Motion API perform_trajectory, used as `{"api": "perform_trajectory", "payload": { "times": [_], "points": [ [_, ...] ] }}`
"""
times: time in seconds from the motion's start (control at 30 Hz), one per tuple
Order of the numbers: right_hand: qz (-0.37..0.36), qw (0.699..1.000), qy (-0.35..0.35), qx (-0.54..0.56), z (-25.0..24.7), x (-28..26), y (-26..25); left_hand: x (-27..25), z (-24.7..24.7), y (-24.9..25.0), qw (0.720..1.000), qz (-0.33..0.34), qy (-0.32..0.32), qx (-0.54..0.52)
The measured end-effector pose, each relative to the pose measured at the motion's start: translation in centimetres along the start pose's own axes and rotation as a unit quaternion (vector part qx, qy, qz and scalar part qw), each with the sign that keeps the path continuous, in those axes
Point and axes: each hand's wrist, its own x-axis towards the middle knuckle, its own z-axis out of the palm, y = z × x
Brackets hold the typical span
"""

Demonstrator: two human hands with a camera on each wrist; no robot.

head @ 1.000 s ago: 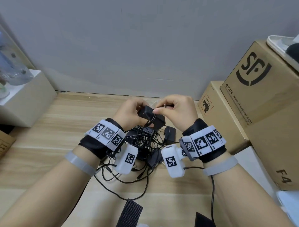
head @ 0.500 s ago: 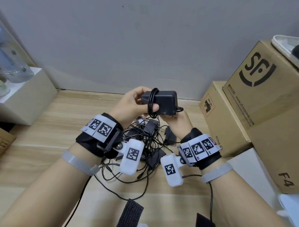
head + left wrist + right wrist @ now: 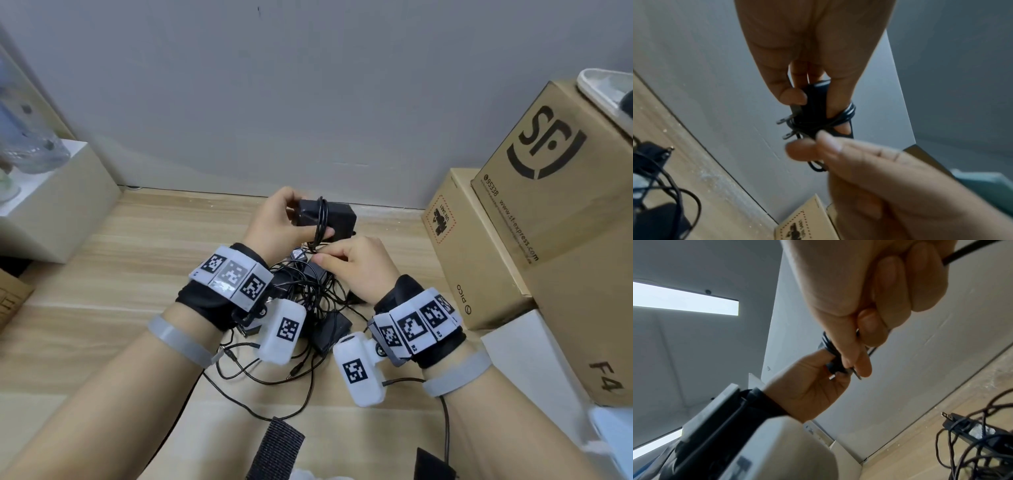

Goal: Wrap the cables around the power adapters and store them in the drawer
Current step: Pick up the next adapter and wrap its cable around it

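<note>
Left hand: the left hand is up off the table and holds a black adapter by one end, thumb on one side and fingers on the other.
Right hand: the right hand sits just under and in front of the adapter. Its thumb and first finger pinch the thin black cable, and the other fingers are curled in.
Cable: it goes round the middle of the adapter in a few loops, then runs down into the right hand's pinch.
Adapter: it is between the two hands, above the pile. In the left wrist view its two metal prongs stick out near the pinching fingertips.
Pile: more adapters and cables lie in a tangle on the table, right below both hands and wrists.
Boxes: brown boxes stand to the right, near the pile but not touching it.
Block: a white block stands far to the left, by the wall.
</note>
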Motion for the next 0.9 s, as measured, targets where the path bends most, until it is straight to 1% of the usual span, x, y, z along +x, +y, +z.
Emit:
{"api": "perform_trajectory", "payload": {
  "times": [0.13,0.2,0.27,0.37,0.43,0.5,0.63,0.7,0.8,0.83,0.9],
  "points": [
    [-0.013,0.999,0.037,-0.032,-1.1,0.0,-0.8,0.1,-0.4,-0.7,0.995,0.001,-0.033,0.094],
    [-0.013,0.998,0.059,-0.025,-1.8,0.2,-0.8,0.0,-0.5,-0.8,0.990,0.003,-0.059,0.125],
    [-0.006,0.996,0.085,0.008,-2.4,0.6,-0.6,-0.4,-0.7,-0.8,0.987,-0.011,-0.092,0.132],
    [-0.001,0.992,0.113,0.053,-3.1,1.0,-0.2,-0.7,-1.1,-0.6,0.982,-0.042,-0.146,0.112],
    [-0.006,0.990,0.116,0.079,-3.4,1.1,0.1,-0.9,-1.3,-0.3,0.978,-0.058,-0.192,0.061],
    [-0.005,0.986,0.120,0.112,-3.4,1.1,0.6,-1.1,-1.5,-0.1,0.969,-0.075,-0.231,-0.038],
    [0.014,0.983,0.113,0.146,-2.6,1.3,1.3,-0.8,-1.5,0.1,0.940,-0.084,-0.260,-0.204],
    [0.024,0.982,0.108,0.151,-1.8,1.3,1.5,-0.6,-1.2,0.3,0.933,-0.073,-0.253,-0.245],
    [0.036,0.987,0.080,0.132,-0.7,1.2,1.5,-0.6,-0.7,0.8,0.926,-0.065,-0.209,-0.307],
    [0.030,0.990,0.064,0.122,-0.4,1.1,1.5,-0.6,-0.6,0.9,0.928,-0.061,-0.188,-0.316],
    [0.023,0.995,0.038,0.084,0.0,0.7,1.2,-0.5,-0.4,1.2,0.943,-0.058,-0.139,-0.298]
  ]
}}
